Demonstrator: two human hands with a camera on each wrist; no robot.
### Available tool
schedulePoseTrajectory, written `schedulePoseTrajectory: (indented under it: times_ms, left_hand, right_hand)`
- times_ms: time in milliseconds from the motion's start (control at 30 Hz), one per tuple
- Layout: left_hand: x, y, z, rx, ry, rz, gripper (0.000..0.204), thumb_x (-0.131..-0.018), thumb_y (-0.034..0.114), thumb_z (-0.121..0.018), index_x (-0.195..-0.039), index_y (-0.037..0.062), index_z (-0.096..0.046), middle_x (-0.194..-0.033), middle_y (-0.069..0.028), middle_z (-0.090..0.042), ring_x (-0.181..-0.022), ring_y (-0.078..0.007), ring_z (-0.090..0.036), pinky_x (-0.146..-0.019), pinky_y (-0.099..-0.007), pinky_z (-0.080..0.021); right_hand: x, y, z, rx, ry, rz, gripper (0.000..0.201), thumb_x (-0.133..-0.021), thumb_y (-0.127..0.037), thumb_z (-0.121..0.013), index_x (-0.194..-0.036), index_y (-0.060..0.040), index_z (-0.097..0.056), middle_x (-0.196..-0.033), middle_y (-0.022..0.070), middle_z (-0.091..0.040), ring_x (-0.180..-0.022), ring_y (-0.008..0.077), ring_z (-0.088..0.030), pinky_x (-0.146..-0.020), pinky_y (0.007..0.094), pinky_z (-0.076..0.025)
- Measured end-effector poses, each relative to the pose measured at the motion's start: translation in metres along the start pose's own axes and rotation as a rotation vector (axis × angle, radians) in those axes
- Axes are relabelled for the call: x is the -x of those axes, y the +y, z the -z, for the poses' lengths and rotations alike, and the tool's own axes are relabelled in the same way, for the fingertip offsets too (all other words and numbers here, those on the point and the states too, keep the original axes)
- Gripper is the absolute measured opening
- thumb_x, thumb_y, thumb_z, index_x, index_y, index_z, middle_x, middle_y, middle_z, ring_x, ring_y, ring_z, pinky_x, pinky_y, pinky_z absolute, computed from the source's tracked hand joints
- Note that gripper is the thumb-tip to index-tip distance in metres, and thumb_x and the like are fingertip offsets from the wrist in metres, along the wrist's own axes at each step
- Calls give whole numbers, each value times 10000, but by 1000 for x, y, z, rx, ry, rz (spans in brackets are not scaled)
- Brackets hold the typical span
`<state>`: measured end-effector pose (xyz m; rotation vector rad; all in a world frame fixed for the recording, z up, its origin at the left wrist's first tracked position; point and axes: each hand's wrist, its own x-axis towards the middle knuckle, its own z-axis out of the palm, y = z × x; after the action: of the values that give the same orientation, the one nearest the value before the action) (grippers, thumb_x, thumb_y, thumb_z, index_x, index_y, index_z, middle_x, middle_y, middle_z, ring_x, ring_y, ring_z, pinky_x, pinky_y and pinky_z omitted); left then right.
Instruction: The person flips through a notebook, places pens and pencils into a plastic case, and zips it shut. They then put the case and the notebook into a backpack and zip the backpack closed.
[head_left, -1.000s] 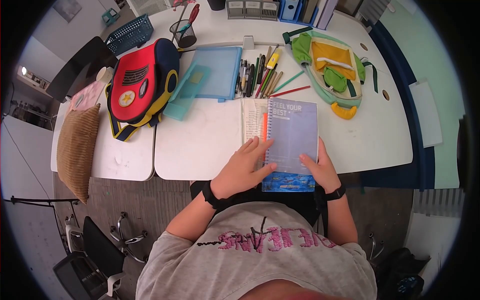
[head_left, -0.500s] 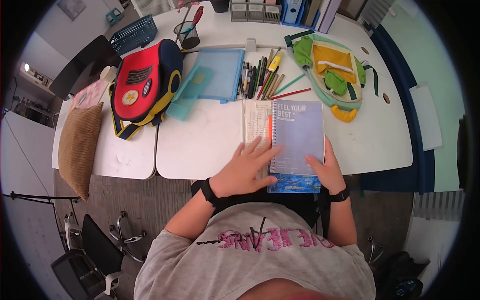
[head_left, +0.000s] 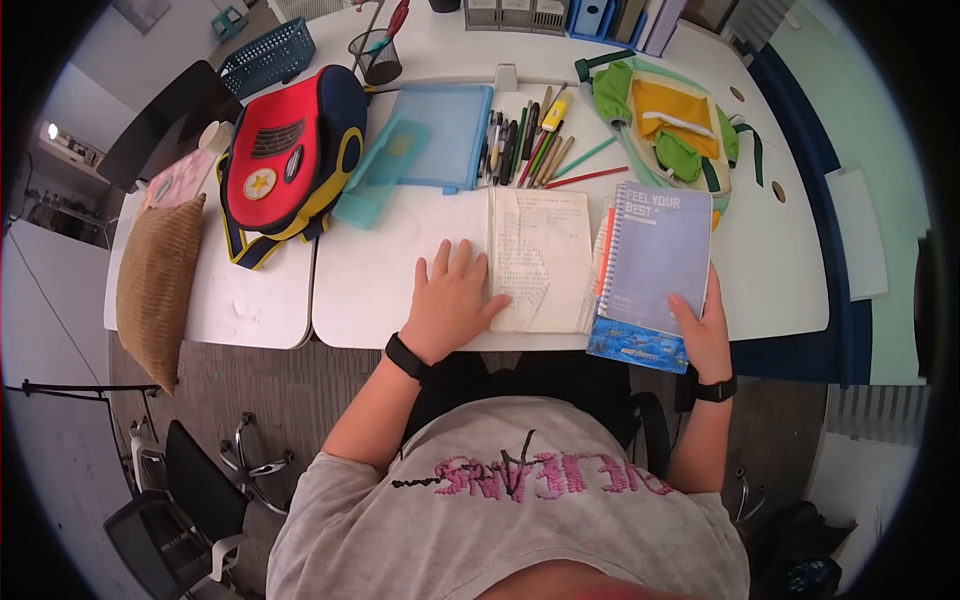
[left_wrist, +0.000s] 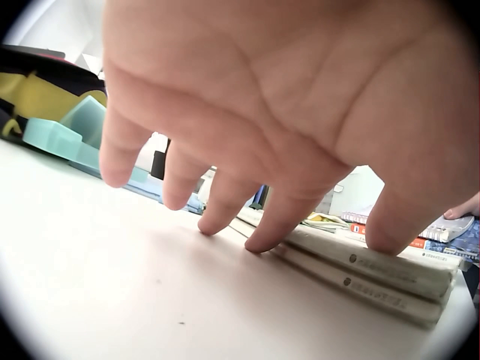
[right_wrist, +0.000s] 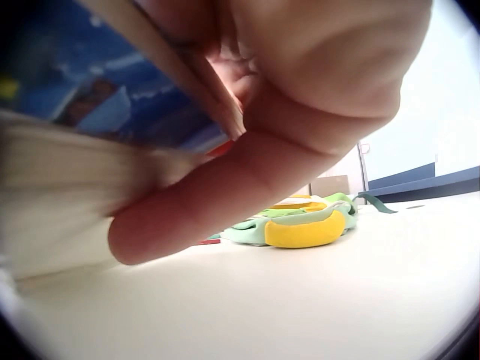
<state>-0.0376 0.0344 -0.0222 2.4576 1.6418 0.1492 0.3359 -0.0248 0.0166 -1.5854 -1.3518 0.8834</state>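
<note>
My right hand (head_left: 705, 335) grips a stack by its right side, thumb on top. On that stack lies a purple spiral notebook (head_left: 660, 260) lettered "FEEL YOUR BEST"; a blue-covered book (head_left: 637, 345) sticks out below it, and an orange edge shows at the left. In the right wrist view, a finger (right_wrist: 195, 199) curls under the stack's thick page edges. A pale printed book (head_left: 545, 260) lies on the table. My left hand (head_left: 447, 305) is spread at its left edge; the left wrist view shows two pale books (left_wrist: 375, 259) stacked there, thumb against the upper one.
A red and navy backpack (head_left: 280, 160) stands at left beside a brown cushion (head_left: 160, 290). Blue folders (head_left: 440, 135), loose pens and pencils (head_left: 525, 140) lie at the back. A green and yellow bag (head_left: 675, 120) lies at right; a mesh pen cup (head_left: 380, 65) stands farther back.
My right hand has carried the notebook stack to the right, uncovering the pale printed book. The left hand has moved left off the purple notebook to the pale book's left edge.
</note>
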Motion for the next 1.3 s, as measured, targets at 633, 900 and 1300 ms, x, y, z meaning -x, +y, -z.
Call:
schedulePoseTrajectory:
  times_ms: [633,900,1300]
  left_hand:
    - [-3,-9,-9,299,112,-25,637,-960,365,-697,-1420,-46,-542,-1444,-264,-571,-1362,-451,-521,-1100,-512,-451]
    - [4,-11,21,687,17,145,616,-947,260,-721,-1433,-30,-478,-1360,-319,-581,-1230,-454,-601,-1047,-471,-502]
    - [18,-24,65,1002,-188,294,622,-934,106,-724,-1500,75,-468,-1326,-170,-625,-954,-209,-700,-744,-307,-580]
  right_hand:
    - [5,6,-15,234,-90,64,746,-982,-61,-626,-1629,-19,-258,-1386,265,-624,-1250,328,-644,-1075,386,-478]
    - [3,2,-29,210,-100,90,753,-981,-67,-636,-1631,-22,-257,-1382,264,-627,-1242,328,-649,-1070,384,-482]
    - [8,9,-53,165,-140,60,785,-979,-96,-665,-1627,30,-239,-1434,279,-594,-1305,340,-619,-1109,386,-457]
